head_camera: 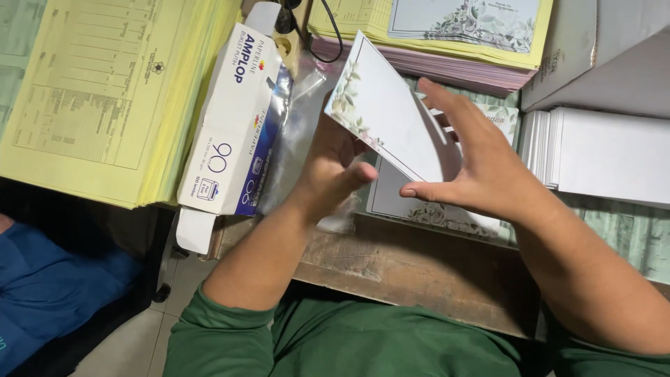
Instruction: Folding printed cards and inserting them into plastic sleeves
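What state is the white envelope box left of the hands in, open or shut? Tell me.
Open. The white envelope box lies flat on the wooden table, and its near end flap hangs unfolded over the table edge.

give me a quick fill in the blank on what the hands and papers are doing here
1. Both hands hold a white card with a ____ border.
2. The left hand and right hand belong to a person in ____ sleeves.
3. The white and blue envelope box lies on a stack of ____ paper forms.

Missing words: floral; green; yellow
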